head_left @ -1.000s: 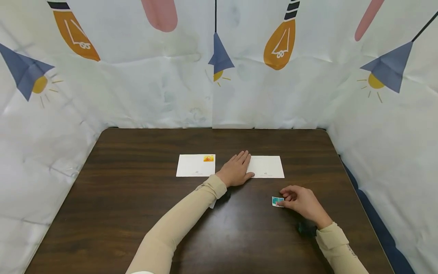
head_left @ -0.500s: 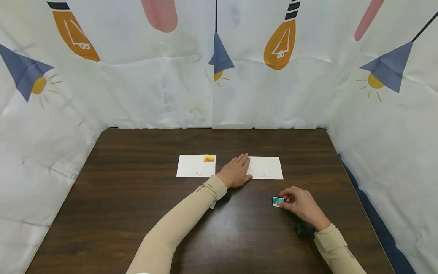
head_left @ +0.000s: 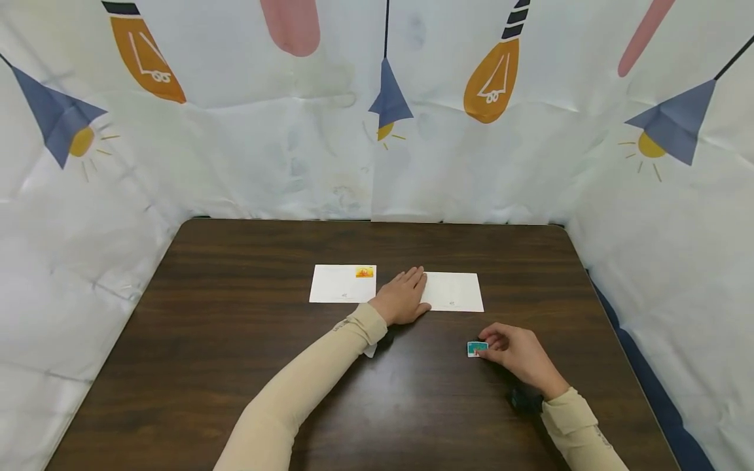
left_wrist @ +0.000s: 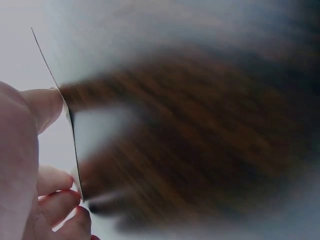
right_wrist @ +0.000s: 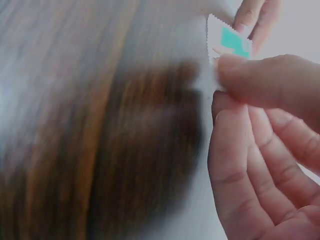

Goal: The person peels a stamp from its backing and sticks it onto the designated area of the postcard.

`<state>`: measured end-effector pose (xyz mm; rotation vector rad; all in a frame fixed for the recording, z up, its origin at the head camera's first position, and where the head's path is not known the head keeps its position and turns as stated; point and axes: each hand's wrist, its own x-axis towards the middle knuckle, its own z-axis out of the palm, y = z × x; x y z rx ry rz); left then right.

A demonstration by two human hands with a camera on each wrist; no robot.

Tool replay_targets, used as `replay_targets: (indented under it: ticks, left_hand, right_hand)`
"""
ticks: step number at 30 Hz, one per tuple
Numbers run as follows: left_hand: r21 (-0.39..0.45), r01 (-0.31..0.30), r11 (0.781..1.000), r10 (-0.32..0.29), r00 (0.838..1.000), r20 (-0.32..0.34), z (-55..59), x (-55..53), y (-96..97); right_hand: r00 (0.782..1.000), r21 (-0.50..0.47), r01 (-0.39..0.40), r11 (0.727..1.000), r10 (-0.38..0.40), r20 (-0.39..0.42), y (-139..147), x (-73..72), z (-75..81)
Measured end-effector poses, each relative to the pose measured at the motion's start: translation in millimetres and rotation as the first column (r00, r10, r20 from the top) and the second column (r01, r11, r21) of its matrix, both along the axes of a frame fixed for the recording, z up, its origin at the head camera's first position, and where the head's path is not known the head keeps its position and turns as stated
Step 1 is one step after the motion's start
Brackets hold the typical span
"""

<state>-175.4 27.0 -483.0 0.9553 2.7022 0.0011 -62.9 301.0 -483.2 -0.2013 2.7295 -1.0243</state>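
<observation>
Two white cards lie side by side on the dark wooden table point(head_left: 194, 366). The left card point(head_left: 336, 284) has a yellow-orange stamp point(head_left: 364, 272) in its top right corner. My left hand point(head_left: 403, 297) lies over the left edge of the right card point(head_left: 453, 292), fingers straight; in the left wrist view its thumb and fingertips are at the edge of the card. My right hand point(head_left: 514, 350) holds a teal stamp point(head_left: 477, 349) with a white perforated border, nearer to me than the right card. In the right wrist view, the thumb covers one corner of that stamp.
A small white piece point(head_left: 370, 350) shows partly from beneath my left forearm. White fabric point(head_left: 294, 163) printed with lamps and bulbs hangs behind the table and along both sides.
The right card has slid slightly left and toward me along with my left hand. My right hand keeps hold of the teal stamp almost in place. The head view has shifted a little.
</observation>
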Motion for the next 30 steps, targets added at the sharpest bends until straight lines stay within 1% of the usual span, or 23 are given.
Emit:
replay_targets:
  ticks: [7, 10, 16, 21, 24, 27, 30]
  left_hand:
    - [0.015, -0.004, 1.0, 0.004, 1.0, -0.029, 1.8, 4.2, -8.9]
    - [0.021, -0.007, 1.0, 0.008, 1.0, -0.03, 2.5, 5.5, -12.2]
    - [0.018, -0.016, 1.0, 0.017, 1.0, -0.022, 4.6, 7.6, -18.4]
    - [0.004, -0.021, 1.0, 0.021, 1.0, -0.02, 4.0, 8.3, -23.8]
    - [0.003, -0.02, 1.0, 0.02, 0.999, -0.026, 3.8, 8.7, -26.4]
    - [0.0, -0.019, 1.0, 0.019, 0.999, -0.03, 4.7, 9.3, -28.8]
    - [-0.001, -0.015, 1.0, 0.015, 0.999, -0.034, 6.1, 10.1, -31.0]
  right_hand:
    - [0.999, -0.086, 0.006, 0.996, -0.009, -0.044, 0.8, -2.4, -2.6]
    - [0.999, -0.107, 0.016, 0.994, -0.021, -0.046, 1.3, -4.0, -2.6]
    - [0.998, -0.151, 0.053, 0.987, -0.055, -0.008, 0.0, -8.8, -0.8]
    - [0.996, -0.196, 0.087, 0.977, -0.083, 0.027, -4.3, -14.2, 2.7]
    - [0.992, -0.243, 0.117, 0.963, -0.105, 0.062, -8.7, -17.9, 5.6]
    - [0.987, -0.295, 0.152, 0.943, -0.127, 0.102, -13.7, -22.1, 8.4]
    - [0.984, -0.329, 0.164, 0.93, -0.132, 0.116, -18.9, -25.9, 11.3]
